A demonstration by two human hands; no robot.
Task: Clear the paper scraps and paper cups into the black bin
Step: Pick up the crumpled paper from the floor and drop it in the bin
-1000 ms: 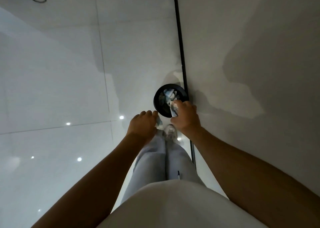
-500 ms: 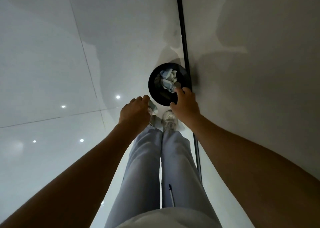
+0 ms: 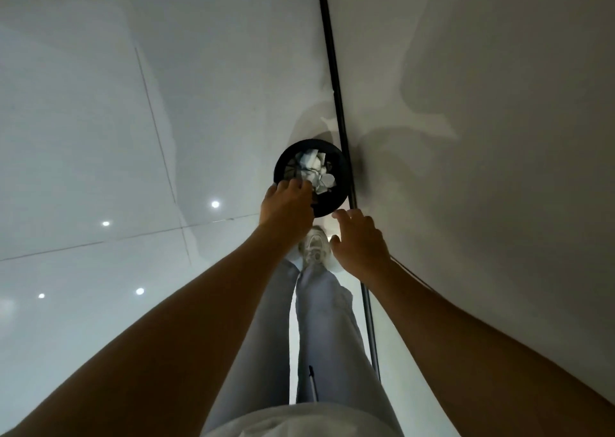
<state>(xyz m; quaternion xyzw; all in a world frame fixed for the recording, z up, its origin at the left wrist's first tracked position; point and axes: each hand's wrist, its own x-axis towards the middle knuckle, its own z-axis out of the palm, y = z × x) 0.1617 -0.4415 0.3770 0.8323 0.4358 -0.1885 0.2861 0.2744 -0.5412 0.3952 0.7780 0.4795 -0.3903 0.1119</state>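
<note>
Black bin (image 3: 336, 203): on floor by wall, paper scraps (image 3: 312, 167) inside. Your left hand (image 3: 288, 205): over rim, grip indiscernible. Your right hand (image 3: 361, 243): released, fingers spread, beside bin.

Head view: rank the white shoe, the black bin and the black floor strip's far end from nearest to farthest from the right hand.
From the right hand:
1. White shoe, just to its left, below the bin.
2. Black bin, ahead and slightly left; the near rim sits close to the fingertips.
3. Far end of the black floor strip, at the top of the view.

Shoe and bin rim are nearly tied.
</note>
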